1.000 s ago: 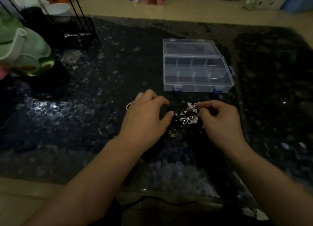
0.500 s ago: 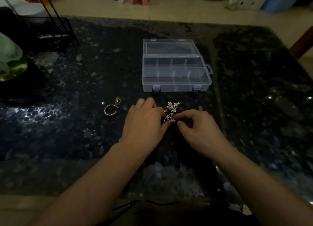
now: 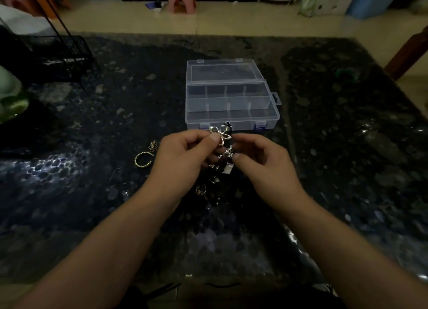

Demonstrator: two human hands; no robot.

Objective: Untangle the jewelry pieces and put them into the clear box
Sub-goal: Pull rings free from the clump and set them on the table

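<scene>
Jewelry tangle (image 3: 222, 151) is held above the dark stone table (image 3: 335, 169), just in front of the clear box (image 3: 231, 104). Left hand (image 3: 185, 155) pinches a silver bow-shaped piece (image 3: 218, 133) at the top of the tangle. Right hand (image 3: 264, 162) has curled fingers at the tangle's lower part; exact contact cannot be told. Box lid is open, compartments showing. Gold ring (image 3: 143, 160) and small gold charm (image 3: 153, 145) lie on the table left of the hands, with further small pieces (image 3: 201, 190) beneath them.
</scene>
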